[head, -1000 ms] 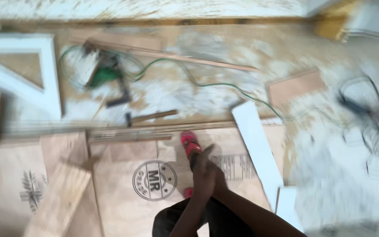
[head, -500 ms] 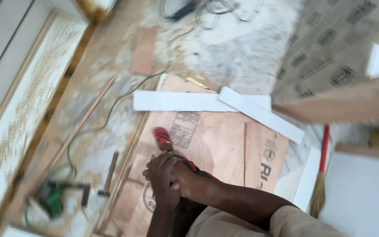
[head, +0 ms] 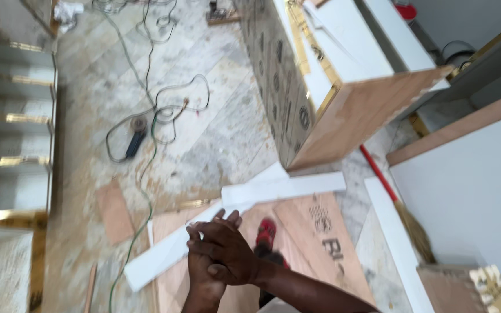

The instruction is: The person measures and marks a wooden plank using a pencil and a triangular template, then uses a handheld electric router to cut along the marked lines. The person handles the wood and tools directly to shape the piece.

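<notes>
My two hands are clasped together low in the middle of the view, above the floor, and hold no object. My right hand (head: 225,253) comes in from the lower right and wraps over my left hand (head: 202,283), whose fingertips stick up past it. Just behind them is my foot in a red shoe (head: 266,230), standing on a brown plywood sheet (head: 320,232). A long white board strip (head: 160,258) lies on the floor directly beneath the hands.
A second white strip (head: 288,186) lies by a large plywood cabinet (head: 349,110). A red-handled broom (head: 398,208) leans near a white panel (head: 465,185). An angle grinder (head: 136,137) with tangled cables and a green cord (head: 146,200) lies on the marble floor. Mirrored shelving (head: 13,116) stands left.
The view has swung round from the green drill and floor scraps to the cabinet, broom and grinder. My hands stay clasped together over the plywood and red shoe.
</notes>
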